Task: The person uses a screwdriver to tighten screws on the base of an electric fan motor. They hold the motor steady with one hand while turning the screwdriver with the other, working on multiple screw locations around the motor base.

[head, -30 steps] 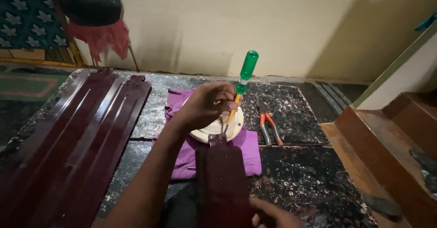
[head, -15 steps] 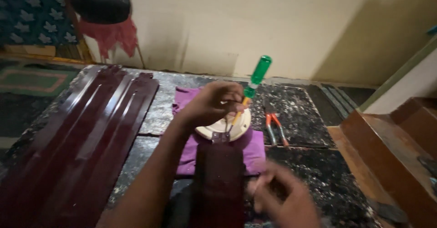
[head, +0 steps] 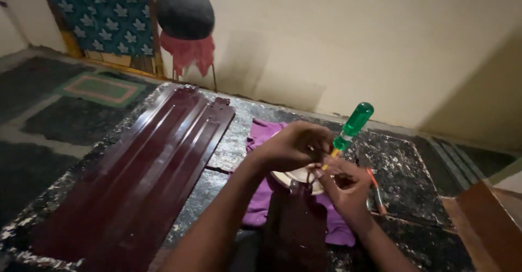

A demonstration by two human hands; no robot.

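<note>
The work in hand looks like fastening a dark maroon fan blade to a round cream-white motor housing – the screw-driving step, by the look of it. The left hand is curled over the housing with its fingers pressed together around the shaft of a green-handled screwdriver, which stands tilted, handle up and to the right, tip down at the joint where blade meets housing. The right hand sits just beside it, fingers pinched in at the tip, though whether they hold a screw is too small to tell. Blade and housing lie on a purple cloth spread over the dark speckled bench.

Next, I judge, the tip must seat squarely in the screw head and the driver come upright before turning – a tilted shaft would slip.

Two more maroon blades lie side by side to the left, well apart. Orange-handled pliers rest just right of the hands.
</note>
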